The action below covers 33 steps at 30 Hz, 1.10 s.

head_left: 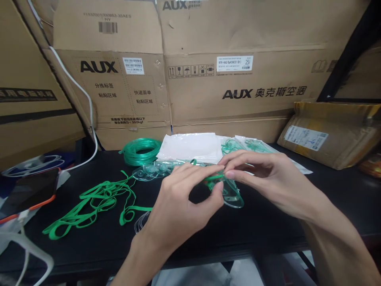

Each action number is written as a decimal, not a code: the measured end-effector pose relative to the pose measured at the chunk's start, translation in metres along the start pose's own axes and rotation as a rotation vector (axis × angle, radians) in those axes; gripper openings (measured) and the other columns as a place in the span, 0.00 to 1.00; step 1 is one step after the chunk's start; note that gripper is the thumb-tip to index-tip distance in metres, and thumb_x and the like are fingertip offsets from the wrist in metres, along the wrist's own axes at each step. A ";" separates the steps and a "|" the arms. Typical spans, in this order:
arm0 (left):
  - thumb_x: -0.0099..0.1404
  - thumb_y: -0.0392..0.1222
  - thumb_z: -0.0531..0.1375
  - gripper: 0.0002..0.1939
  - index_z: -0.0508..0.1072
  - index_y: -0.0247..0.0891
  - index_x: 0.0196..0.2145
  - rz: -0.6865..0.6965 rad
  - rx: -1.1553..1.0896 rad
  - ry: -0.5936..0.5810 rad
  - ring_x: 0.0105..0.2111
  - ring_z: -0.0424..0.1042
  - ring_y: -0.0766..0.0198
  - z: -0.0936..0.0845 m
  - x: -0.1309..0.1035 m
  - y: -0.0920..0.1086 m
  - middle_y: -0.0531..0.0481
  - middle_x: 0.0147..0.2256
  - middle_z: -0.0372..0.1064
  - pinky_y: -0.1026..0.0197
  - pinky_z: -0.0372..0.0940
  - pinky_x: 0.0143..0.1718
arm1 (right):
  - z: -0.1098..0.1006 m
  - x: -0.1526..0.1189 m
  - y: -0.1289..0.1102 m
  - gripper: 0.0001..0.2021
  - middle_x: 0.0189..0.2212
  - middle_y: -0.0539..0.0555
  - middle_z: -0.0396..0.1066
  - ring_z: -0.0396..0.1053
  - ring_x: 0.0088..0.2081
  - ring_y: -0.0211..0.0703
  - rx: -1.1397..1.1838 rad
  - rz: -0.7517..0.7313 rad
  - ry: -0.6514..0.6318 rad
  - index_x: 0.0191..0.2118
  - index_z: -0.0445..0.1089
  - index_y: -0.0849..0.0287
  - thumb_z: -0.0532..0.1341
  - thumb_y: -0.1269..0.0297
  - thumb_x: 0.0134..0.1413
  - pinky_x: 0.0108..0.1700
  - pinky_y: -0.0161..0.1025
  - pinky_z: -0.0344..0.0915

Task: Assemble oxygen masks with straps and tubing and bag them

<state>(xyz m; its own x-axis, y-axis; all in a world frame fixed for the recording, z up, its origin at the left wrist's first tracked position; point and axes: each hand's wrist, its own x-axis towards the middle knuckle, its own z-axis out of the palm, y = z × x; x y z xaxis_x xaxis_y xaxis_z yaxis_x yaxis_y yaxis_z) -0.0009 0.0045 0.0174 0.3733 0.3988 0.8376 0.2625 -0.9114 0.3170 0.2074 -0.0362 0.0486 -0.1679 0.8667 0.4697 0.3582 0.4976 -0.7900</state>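
A clear green-tinted face mask [233, 196] hangs just under my fingertips, partly hidden by them. A green elastic strap [214, 178] runs across at its upper edge. My right hand [264, 171] pinches the strap between thumb and fingers. From the other side, my left hand [184, 198] closes on the same strap with its thumb and forefinger, though its exact contact is hard to see. Behind my left hand lies a row of more clear masks [154, 170]. To its left, a loose tangle of green elastic straps [98, 198] spreads over the black table [119, 252].
A coil of green tubing [142, 151] and white packets [189, 146] stand at the back. Bagged masks [253, 145] lie right of them. A taped parcel [324, 135] is at far right. A phone [35, 192] with a white cable sits left. Large cardboard [196, 91] walls the back.
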 end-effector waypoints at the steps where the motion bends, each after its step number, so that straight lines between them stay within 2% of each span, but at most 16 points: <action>1: 0.66 0.31 0.66 0.14 0.81 0.38 0.49 -0.018 0.002 -0.001 0.39 0.79 0.62 0.000 0.000 0.001 0.52 0.41 0.83 0.57 0.69 0.48 | 0.001 0.000 0.000 0.03 0.45 0.51 0.81 0.76 0.49 0.48 -0.010 -0.008 0.005 0.36 0.83 0.50 0.72 0.60 0.61 0.50 0.40 0.70; 7: 0.65 0.43 0.70 0.09 0.80 0.44 0.44 -0.161 0.002 -0.036 0.43 0.78 0.59 0.001 -0.001 0.007 0.57 0.42 0.82 0.54 0.66 0.51 | 0.008 -0.001 0.001 0.02 0.45 0.50 0.80 0.75 0.50 0.48 -0.089 -0.086 0.043 0.38 0.82 0.48 0.70 0.62 0.63 0.52 0.41 0.68; 10: 0.66 0.40 0.69 0.06 0.78 0.44 0.42 -0.187 0.012 -0.029 0.43 0.77 0.59 0.001 -0.001 0.007 0.58 0.40 0.81 0.54 0.65 0.49 | 0.010 -0.001 0.002 0.02 0.45 0.52 0.78 0.74 0.49 0.49 -0.134 -0.144 0.042 0.38 0.81 0.50 0.69 0.62 0.64 0.51 0.43 0.68; 15: 0.65 0.34 0.67 0.07 0.76 0.43 0.40 -0.166 0.059 -0.045 0.40 0.74 0.60 -0.002 0.001 0.006 0.58 0.38 0.78 0.54 0.63 0.47 | 0.010 0.000 0.003 0.03 0.45 0.53 0.76 0.73 0.49 0.51 -0.193 -0.179 0.038 0.38 0.80 0.50 0.68 0.62 0.66 0.50 0.45 0.67; 22: 0.66 0.34 0.67 0.08 0.75 0.43 0.41 -0.148 0.093 -0.046 0.40 0.72 0.61 -0.008 0.001 0.000 0.58 0.38 0.77 0.55 0.62 0.48 | -0.003 0.000 0.006 0.02 0.45 0.51 0.74 0.71 0.51 0.52 -0.223 -0.183 0.108 0.38 0.78 0.48 0.69 0.64 0.65 0.54 0.46 0.62; 28: 0.66 0.35 0.67 0.08 0.75 0.43 0.42 -0.142 0.088 -0.054 0.40 0.72 0.61 -0.009 0.000 -0.003 0.57 0.39 0.77 0.56 0.63 0.47 | -0.009 -0.002 0.006 0.01 0.45 0.52 0.74 0.71 0.51 0.54 -0.226 -0.169 0.124 0.39 0.78 0.48 0.69 0.63 0.64 0.54 0.49 0.62; 33: 0.66 0.34 0.67 0.08 0.75 0.44 0.41 -0.165 0.108 -0.045 0.40 0.73 0.61 -0.012 0.001 -0.005 0.57 0.39 0.76 0.58 0.63 0.47 | -0.020 -0.003 0.006 0.03 0.44 0.52 0.75 0.72 0.50 0.55 -0.290 -0.161 0.217 0.36 0.79 0.48 0.70 0.61 0.63 0.46 0.47 0.64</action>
<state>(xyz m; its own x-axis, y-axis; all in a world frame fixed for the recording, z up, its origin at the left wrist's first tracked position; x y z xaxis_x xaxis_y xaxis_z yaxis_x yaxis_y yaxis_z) -0.0129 0.0085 0.0219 0.3556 0.5482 0.7570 0.4162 -0.8181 0.3969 0.2290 -0.0369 0.0502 -0.0563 0.7354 0.6753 0.5927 0.5689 -0.5701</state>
